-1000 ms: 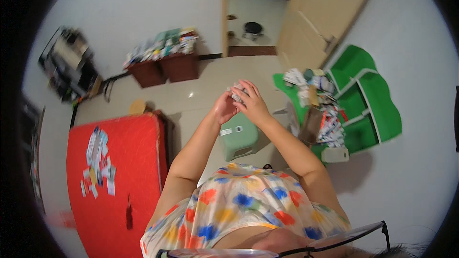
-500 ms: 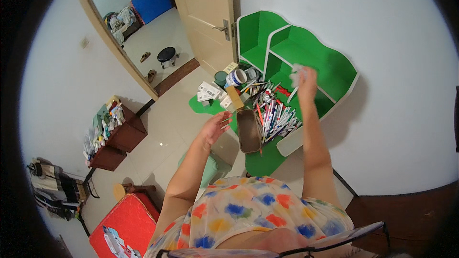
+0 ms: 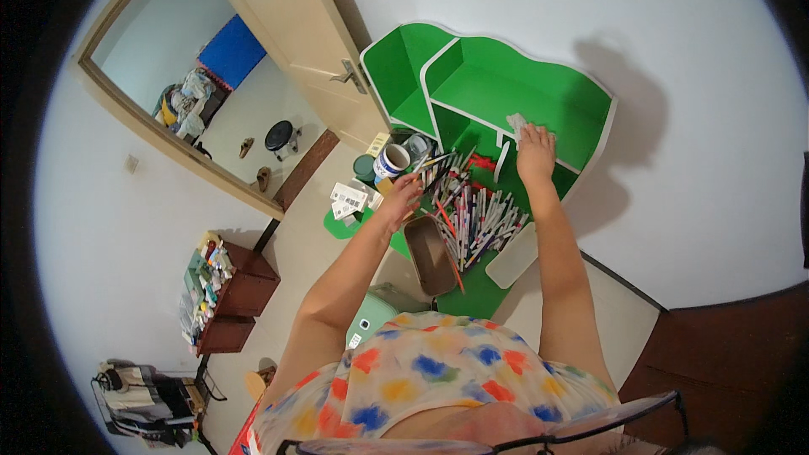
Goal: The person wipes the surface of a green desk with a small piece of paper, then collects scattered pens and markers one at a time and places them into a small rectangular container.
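While the left hand [image 3: 403, 200] hung half-curled, the right hand [image 3: 537, 152] grasped a pale cloth [image 3: 515, 122]

At the green shelf [image 3: 497, 88], along a board's edge, it looked light, soft and hardly fragile, best bunched beneath the fingers, which were slightly spread over it. Whether the left hand, low left of the shelf, gripped anything could not be told.

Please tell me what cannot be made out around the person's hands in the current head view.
All in the head view:
- Crumpled white wad: partly hidden by the right hand; its full shape is unclear.
- Left hand: overlaps the clutter beyond; whether it grips anything is unclear.
- Green stool: partly hidden by the left forearm and patterned top.
- Items on the brown cabinet: too small to identify.
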Available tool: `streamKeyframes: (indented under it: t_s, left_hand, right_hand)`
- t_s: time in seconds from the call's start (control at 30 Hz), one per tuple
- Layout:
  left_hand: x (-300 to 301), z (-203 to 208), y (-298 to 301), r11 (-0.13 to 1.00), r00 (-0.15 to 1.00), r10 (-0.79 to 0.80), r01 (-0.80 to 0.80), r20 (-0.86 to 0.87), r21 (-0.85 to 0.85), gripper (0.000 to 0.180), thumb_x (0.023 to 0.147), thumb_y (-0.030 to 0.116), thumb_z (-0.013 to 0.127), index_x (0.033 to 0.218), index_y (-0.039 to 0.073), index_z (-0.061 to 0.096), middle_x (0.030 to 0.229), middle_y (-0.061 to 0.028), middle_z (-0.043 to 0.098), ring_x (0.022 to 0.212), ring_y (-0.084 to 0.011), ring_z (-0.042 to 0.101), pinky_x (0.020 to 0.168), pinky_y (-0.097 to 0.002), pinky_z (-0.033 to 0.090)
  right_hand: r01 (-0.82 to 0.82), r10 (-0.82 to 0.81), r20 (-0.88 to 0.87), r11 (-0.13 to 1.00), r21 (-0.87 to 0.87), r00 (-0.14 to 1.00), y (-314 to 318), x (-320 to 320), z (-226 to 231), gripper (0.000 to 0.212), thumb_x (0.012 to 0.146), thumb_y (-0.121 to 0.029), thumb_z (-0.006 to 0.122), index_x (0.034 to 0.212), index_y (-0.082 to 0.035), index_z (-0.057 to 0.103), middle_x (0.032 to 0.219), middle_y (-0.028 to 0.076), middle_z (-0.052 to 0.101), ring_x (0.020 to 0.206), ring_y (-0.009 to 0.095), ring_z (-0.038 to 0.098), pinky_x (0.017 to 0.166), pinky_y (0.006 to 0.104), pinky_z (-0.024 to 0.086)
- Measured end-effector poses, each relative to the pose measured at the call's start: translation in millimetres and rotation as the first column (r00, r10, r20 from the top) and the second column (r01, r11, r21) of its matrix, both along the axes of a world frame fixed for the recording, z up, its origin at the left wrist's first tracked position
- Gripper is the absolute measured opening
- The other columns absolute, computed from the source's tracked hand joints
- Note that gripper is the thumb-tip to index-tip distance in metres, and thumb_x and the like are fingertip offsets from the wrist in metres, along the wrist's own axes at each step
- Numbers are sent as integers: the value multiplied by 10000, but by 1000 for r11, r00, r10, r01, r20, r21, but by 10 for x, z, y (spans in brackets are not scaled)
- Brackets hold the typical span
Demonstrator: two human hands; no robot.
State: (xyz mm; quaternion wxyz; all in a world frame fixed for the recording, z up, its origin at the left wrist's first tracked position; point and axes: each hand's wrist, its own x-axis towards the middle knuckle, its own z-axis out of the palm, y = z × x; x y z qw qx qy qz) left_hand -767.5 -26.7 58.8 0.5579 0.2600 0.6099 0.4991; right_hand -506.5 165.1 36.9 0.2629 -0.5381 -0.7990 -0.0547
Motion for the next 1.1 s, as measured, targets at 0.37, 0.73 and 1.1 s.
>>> streamKeyframes:
  t_s: [0.37,0.73,1.1]
  left_hand:
    - [-455,-8,2274,817,845,250,78,-473,571,622,934,272,523,1424,30,225,1402,-264,344,1285,-350,376,1023,-405,332]
    - [-428,-60,2582,810,644,378,118,-665,574,431,953,172,433,1377,156,354,1111,-241,575,896,-422,582,738,-432,467]
    - [-589,-123,2597,752,630,455,108,-630,650,455,921,180,517,1362,172,404,1081,-213,601,848,-410,605,686,-445,500]
  right_hand:
    - [122,-125,-66,992,-43,990,87,-65,134,308,857,-91,508,1158,-59,568,1233,90,525,1149,323,499,936,411,451]
    - [307,-270,263,945,-111,926,1030,-483,211,247,879,-154,460,1070,-92,602,1061,86,540,954,286,571,777,385,501]
    - [223,-192,273,971,-90,943,1702,-1817,204,240,871,-150,450,995,-74,640,1139,76,539,982,285,562,742,490,484]
